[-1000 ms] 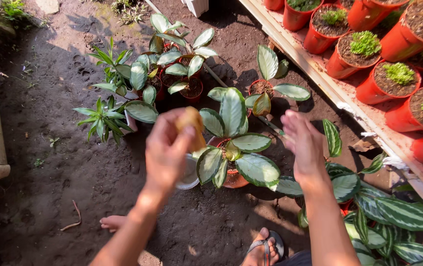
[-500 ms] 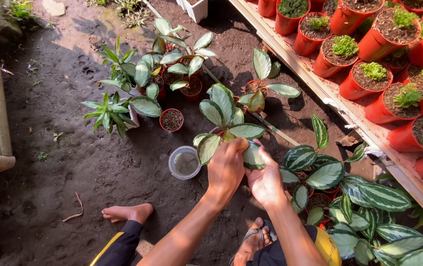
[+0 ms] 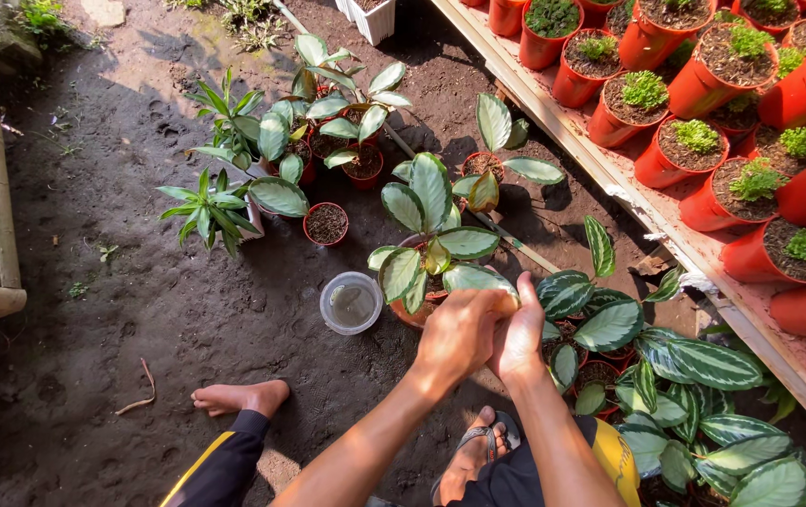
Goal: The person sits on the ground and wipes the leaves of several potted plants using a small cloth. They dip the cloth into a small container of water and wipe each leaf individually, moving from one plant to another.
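1. The left hand (image 3: 459, 333) and the right hand (image 3: 518, 333) are pressed together, palm against palm, low in the middle of the head view, just over the leaves of a potted plant (image 3: 431, 235).
2. A yellowish leaf (image 3: 508, 299) is seen where the two hands meet; whether it is clasped or merely lies behind them cannot be told, since the fingers are curled narrow around one another.
3. The plant is set in a terracotta pot (image 3: 407, 310) on the bare soil ground (image 3: 121, 310), its broad green-and-white leaves touching the left hand.
4. A clear plastic cup (image 3: 351, 302) is stood just beside that pot (to its left).
5. A small red pot (image 3: 326, 223) filled with soil is placed farther back, near other leafy plants.
6. Rows of red pots (image 3: 703, 202) with small green plants are lined along a wooden plank shelf (image 3: 609, 178) at the right.
7. A bare foot (image 3: 234, 396) is rested on the soil at lower left.
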